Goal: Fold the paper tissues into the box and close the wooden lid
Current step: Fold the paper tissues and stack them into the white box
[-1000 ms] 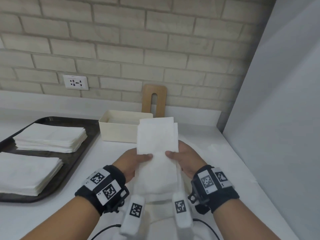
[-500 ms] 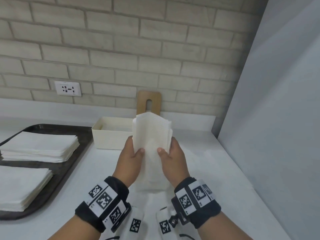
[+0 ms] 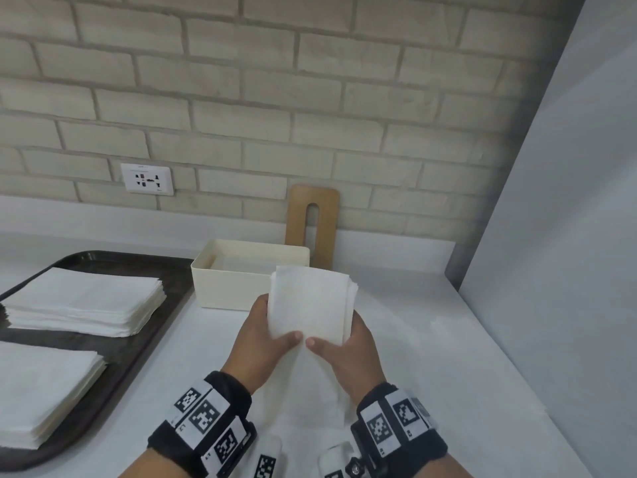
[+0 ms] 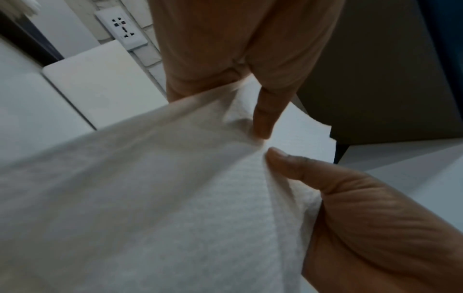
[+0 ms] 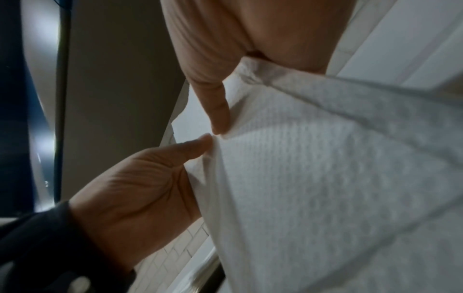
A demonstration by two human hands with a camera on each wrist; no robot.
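Above the white counter (image 3: 431, 357), just in front of the open cream box (image 3: 234, 288), we hold a folded wad of paper tissues (image 3: 310, 305) upright between both hands. Our left hand (image 3: 262, 336) grips its left edge and our right hand (image 3: 348, 346) its right edge, each with the thumb pressed on the near face and the fingers wrapped behind; the two thumb tips almost meet at the lower middle of the wad. Both wrists wear black bands with square black-and-white code markers; the small characters on them are too blurred to read. Some tissue already lies inside the box. The wooden lid (image 3: 312, 225), with its long slot, leans upright against the brick wall (image 3: 310, 98) just behind the box. To the left, a dark tray (image 3: 138, 343) carries two stacks of flat tissues (image 3: 86, 298). A white wall socket (image 3: 147, 179) sits on the bricks; its tiny print is unreadable.
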